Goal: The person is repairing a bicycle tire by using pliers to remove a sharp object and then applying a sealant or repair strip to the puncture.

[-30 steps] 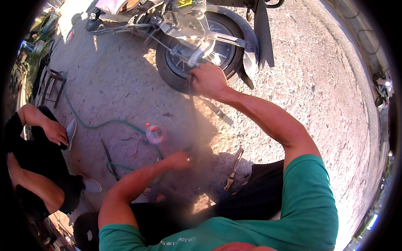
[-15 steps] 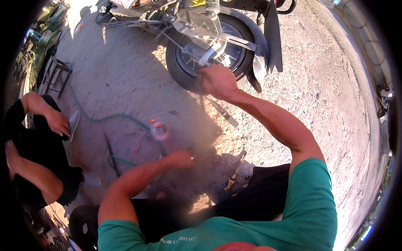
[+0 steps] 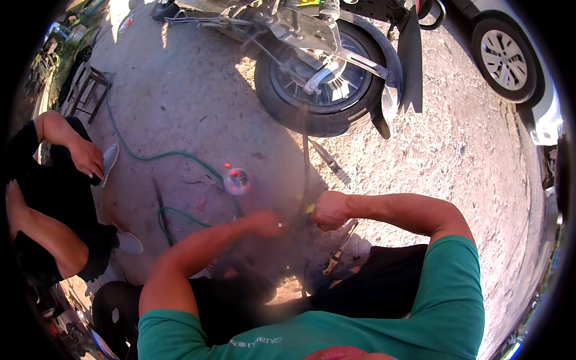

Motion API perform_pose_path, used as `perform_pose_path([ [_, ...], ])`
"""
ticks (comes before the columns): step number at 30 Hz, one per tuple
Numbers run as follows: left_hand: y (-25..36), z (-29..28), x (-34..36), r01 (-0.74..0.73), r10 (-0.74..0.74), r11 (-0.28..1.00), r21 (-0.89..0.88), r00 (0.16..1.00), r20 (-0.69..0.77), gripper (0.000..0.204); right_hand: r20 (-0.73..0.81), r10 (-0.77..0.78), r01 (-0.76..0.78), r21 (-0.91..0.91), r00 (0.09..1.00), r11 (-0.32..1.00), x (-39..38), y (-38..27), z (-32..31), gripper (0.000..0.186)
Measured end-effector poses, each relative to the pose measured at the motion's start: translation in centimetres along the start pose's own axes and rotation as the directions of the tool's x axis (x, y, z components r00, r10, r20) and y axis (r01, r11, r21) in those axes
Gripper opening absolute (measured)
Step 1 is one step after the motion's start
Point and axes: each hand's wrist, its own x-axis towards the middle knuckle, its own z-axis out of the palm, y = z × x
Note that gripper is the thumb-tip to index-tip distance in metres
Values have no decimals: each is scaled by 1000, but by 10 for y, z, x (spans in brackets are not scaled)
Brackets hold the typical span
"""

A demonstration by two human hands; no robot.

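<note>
My right hand (image 3: 329, 211) is closed in front of my body. A small yellow bit (image 3: 310, 209) shows at its fingertips, too small to name. Just beside those fingers, a long, narrow dark strip (image 3: 305, 162) runs from the wheel's lower edge toward me. My left hand (image 3: 266, 223) is a little to the left, its fingers curled in. A hazy blur covers that area and hides what the fingers hold. Ahead is a motorbike's wheel (image 3: 282, 111) with a black tyre, which neither hand touches.
A clear round container (image 3: 237, 181) and a green hose (image 3: 180, 153) lie on the ground to the left. Tools (image 3: 339, 251) lie near my legs. A seated person (image 3: 54, 198) in black is at the left, near a small stool (image 3: 90, 95). A white car (image 3: 543, 120) stands far right.
My right hand has come back from the wheel toward my body. The dark strip now shows at greater length. My left hand stays nearly in place. The view has shifted, bringing in the white car.
</note>
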Motion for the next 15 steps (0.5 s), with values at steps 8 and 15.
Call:
perform_pose_path([
  [8,-18,10,8,61,-55,996,-61,995,87,47,-159,145,-141,38,977,989,11,87,-99,27],
  [15,-10,4,0,-7,8,999,-40,1000,9,48,40,153,-151,-31,987,988,12,49,-56,12],
])
